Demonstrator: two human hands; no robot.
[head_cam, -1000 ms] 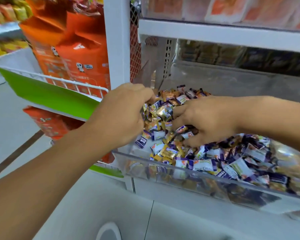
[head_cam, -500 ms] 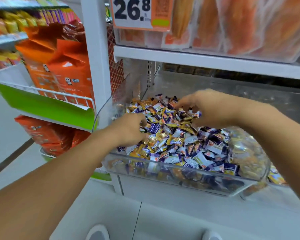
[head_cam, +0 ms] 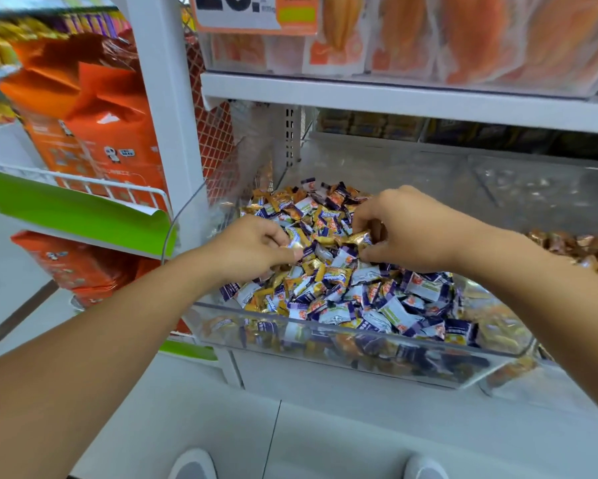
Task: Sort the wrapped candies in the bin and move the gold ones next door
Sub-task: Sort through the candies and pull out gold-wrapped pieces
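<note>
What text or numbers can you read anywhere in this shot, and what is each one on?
"20." or "26.", large black digits cut off by the top edge, second digit unsure: on the orange price tag at the upper shelf.
Small print on that tag: too blurred.
Candy wrappers in the clear bin: printing too small.
Orange bags on the left: print and icons too blurred.

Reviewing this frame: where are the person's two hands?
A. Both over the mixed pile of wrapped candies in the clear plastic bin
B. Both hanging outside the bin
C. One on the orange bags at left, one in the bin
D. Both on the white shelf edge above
A: the left hand and right hand both sit on the heap of gold and purple-white wrapped candies inside the clear plastic bin, fingers curled into the wrappers.
</note>
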